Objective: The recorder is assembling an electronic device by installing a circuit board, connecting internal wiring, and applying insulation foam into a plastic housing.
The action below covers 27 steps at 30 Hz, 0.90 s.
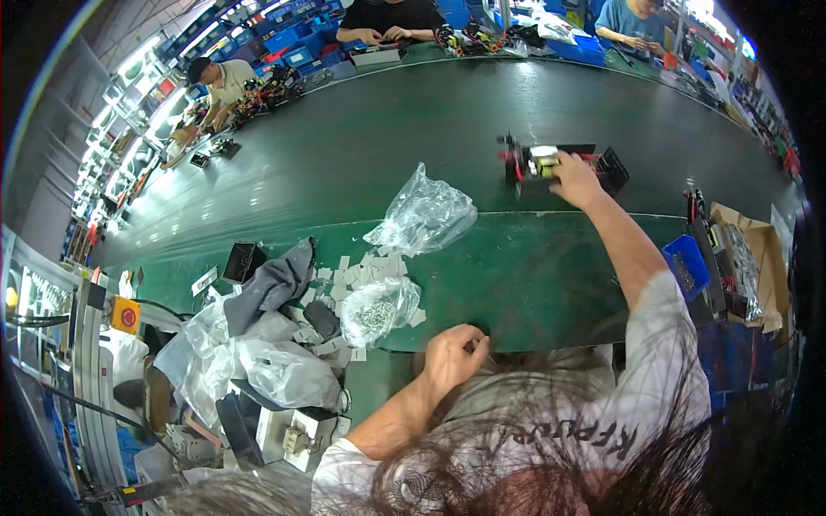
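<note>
My right hand [575, 178] reaches out over the dark belt. Its fingers are closed on a black assembly [522, 165] with red, white and yellow parts, blurred in places. A black tray-like part [612, 172] sits directly right of that hand. My left hand [458, 353] rests at the front edge of the green worktop, fingers curled into a loose fist; whatever lies inside, if anything, is hidden. Left of it, a clear plastic bag [376, 314] of small metal parts lies on scattered pale grey pieces [350, 273].
Farther out is a crumpled clear bag [423, 212]. A grey cloth [274, 284], a black box [243, 261] and more plastic bags [288, 371] crowd the left. A blue bin [686, 266] and a cardboard box [757, 258] stand right. Several people work across the dark belt [387, 120].
</note>
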Motion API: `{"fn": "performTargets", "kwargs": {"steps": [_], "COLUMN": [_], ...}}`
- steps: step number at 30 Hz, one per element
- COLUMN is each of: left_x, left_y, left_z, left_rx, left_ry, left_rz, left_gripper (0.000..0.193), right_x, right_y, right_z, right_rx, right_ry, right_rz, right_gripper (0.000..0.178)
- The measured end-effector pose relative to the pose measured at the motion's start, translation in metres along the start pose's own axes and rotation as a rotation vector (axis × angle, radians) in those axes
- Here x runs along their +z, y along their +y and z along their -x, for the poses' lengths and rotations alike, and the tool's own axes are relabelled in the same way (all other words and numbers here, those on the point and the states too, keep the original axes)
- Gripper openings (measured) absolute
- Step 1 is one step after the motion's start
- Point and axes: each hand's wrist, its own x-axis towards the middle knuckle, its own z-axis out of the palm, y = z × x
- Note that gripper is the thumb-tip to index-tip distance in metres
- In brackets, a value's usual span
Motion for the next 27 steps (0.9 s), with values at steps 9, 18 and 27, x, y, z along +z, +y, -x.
{"fn": "performTargets", "kwargs": {"steps": [9,18,27], "left_x": [0.004,0.017,0.020], "left_y": [-0.019,-0.043,-0.048], "left_z": [0.010,0.005,0.005], "left_rx": [0.041,0.055,0.102], "left_ry": [-0.009,0.063,0.045], "left_rz": [0.080,0.131,0.068], "left_gripper": [0.011,0.011,0.012], "right_x": [-0.008,-0.140,-0.119], "right_y": [-0.074,0.133,0.231], "right_z": [-0.048,0.171,0.310], "right_rx": [-0.073,0.612,0.902], "right_ry": [0.301,0.007,-0.317], "right_rz": [-0.028,0.362,0.399], "right_gripper": [0.015,0.026,0.038]}}
